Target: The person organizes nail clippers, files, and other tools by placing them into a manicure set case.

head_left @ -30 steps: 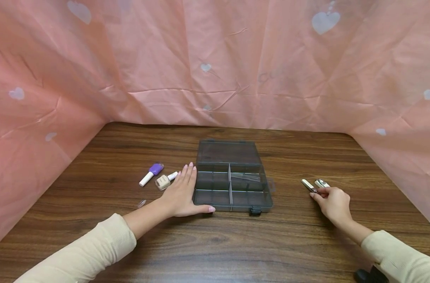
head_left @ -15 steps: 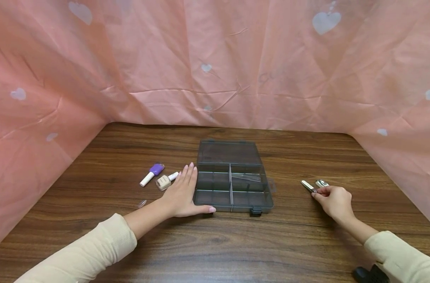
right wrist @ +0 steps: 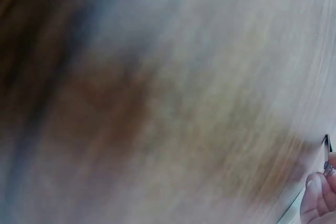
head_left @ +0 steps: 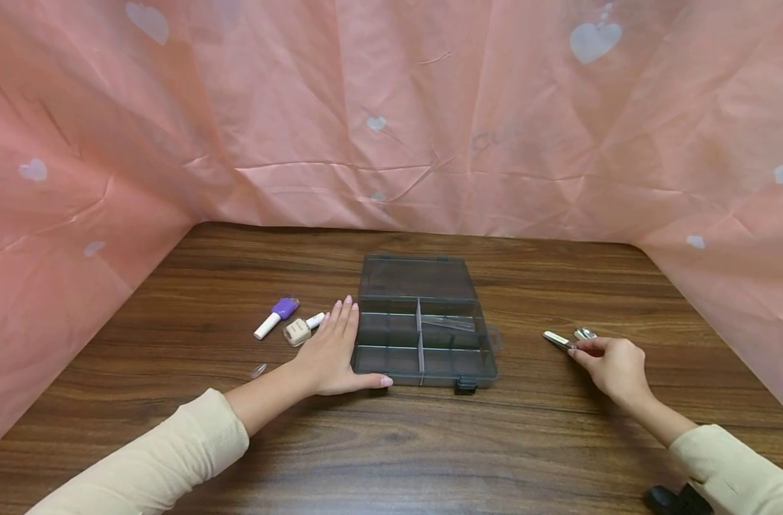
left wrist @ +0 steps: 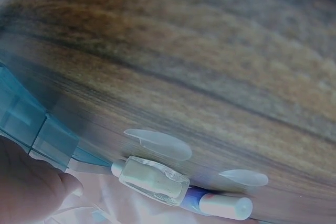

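My left hand [head_left: 330, 357] lies with straight, spread fingers along the left side of a grey see-through compartment box [head_left: 458, 378], its thumb at the front edge. The box's lid [head_left: 417, 277] is folded back, and clear slim strips [head_left: 449, 323] lie in a right-hand compartment. On the right, my right hand [head_left: 613, 368] pinches one end of a slim silver nail clipper [head_left: 556, 339] between thumb and forefinger. A second nail clipper [head_left: 584, 333] lies just behind those fingers, partly hidden. The right wrist view catches only the fingertips [right wrist: 315, 195] at its edge.
Left of the box lie a beige nail polish bottle [head_left: 297, 332] and a purple one [head_left: 285, 308], both with white caps. Clear nail tips [left wrist: 160, 144] rest on the wooden table [head_left: 391, 458] nearby. A pink curtain [head_left: 391, 143] surrounds the table's back and sides.
My right hand has shifted slightly to the right, and the pinched nail clipper has turned a little, its far end swinging left and toward me. My left hand stays put.
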A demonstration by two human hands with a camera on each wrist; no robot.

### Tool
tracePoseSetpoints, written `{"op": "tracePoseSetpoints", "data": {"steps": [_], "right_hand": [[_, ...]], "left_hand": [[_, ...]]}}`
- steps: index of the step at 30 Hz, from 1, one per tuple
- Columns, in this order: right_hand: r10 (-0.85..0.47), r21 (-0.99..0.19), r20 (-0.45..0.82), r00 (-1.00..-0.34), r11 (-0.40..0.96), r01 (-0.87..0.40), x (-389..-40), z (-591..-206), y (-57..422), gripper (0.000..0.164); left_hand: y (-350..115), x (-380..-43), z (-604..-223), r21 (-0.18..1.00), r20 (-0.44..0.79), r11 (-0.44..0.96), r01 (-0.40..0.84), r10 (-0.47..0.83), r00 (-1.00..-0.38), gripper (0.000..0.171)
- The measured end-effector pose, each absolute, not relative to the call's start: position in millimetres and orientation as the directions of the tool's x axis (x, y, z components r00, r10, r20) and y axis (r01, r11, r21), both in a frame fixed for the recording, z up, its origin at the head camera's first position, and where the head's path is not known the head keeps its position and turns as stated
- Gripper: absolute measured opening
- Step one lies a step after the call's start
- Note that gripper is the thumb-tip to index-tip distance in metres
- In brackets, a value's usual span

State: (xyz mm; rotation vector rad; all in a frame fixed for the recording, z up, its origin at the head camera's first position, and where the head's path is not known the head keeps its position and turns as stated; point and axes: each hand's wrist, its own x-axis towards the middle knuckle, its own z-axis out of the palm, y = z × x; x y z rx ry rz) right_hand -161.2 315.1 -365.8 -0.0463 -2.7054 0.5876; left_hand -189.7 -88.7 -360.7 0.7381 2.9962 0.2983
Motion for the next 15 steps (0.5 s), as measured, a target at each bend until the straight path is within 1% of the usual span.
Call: {"op": "tracePoseSetpoints", "data": {"steps": [15], "right_hand": [[-0.001,-0.393,0.407,-0.914,0.902,-0.176,-162.1,-360.7,303.8,0.008]], "left_hand": [[-87.4,-188.1,-357.9,0.203,-0.002,0.868,0.454,0.464,-0.886,0.12]]}}
